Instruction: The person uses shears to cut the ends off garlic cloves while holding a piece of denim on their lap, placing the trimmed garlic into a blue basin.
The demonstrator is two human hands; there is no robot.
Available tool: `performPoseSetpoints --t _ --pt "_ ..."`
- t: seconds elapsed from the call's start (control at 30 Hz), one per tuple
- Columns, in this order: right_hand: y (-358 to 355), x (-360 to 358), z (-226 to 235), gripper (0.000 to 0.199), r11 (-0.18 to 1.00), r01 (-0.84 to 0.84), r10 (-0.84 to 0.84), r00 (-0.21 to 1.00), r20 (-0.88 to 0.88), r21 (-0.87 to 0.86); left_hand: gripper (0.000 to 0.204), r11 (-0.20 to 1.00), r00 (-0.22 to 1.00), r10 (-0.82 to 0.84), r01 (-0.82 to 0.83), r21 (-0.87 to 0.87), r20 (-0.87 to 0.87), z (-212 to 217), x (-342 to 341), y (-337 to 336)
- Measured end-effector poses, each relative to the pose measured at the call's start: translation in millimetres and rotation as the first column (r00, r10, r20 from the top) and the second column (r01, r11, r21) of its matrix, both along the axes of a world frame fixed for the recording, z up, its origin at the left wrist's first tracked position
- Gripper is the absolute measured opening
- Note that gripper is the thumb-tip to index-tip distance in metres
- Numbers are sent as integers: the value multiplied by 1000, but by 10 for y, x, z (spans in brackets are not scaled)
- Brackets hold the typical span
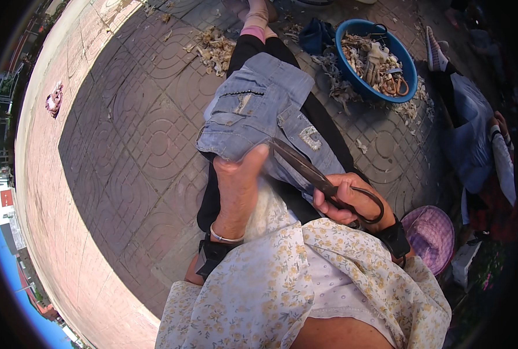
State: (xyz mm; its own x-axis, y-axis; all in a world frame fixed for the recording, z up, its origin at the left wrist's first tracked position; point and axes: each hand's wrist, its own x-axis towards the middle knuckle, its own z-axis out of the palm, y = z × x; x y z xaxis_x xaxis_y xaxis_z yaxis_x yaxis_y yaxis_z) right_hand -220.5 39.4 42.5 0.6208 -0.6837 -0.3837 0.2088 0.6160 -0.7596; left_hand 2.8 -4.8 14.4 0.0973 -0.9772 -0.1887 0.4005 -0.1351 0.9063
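Scissors (317, 177) in right hand (346, 200) grip, blades angled up-left into denim shorts (259, 110) (pinched by left hand (238, 186)).

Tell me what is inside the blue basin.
The blue basin holds pale dried scraps and strips, plus some orange-brown loops. Its bottom is covered by that heap, so anything beneath stays hidden.

Open paving (125, 145) stretches wide to the left, bare but for a small rag (54, 99) far off. Ahead, the way is crowded: scrap piles (215, 49) and a blue basin (381, 61) heaped with cuttings block the right front, a dark bag (317, 36) beside it. To the right, another person (474, 134) and a pink hat (430, 235) close off the side
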Motion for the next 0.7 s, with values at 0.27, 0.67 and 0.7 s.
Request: performPoseSetpoints --t 0.27,0.67,0.7 --pt "-20 -15 28 55 1000 -19 19 1000 8 16 38 999 998 -4 7 -53 57 33 16 1" --pt "53 233 -128 50 987 129 -110 977 185 -98 27 995 988 65 -74 -65 -140 273 -100 -82" --pt "56 248 -129 51 989 128 -109 970 217 -73 26 995 987 63 -73 -62 -151 280 -105 -86"
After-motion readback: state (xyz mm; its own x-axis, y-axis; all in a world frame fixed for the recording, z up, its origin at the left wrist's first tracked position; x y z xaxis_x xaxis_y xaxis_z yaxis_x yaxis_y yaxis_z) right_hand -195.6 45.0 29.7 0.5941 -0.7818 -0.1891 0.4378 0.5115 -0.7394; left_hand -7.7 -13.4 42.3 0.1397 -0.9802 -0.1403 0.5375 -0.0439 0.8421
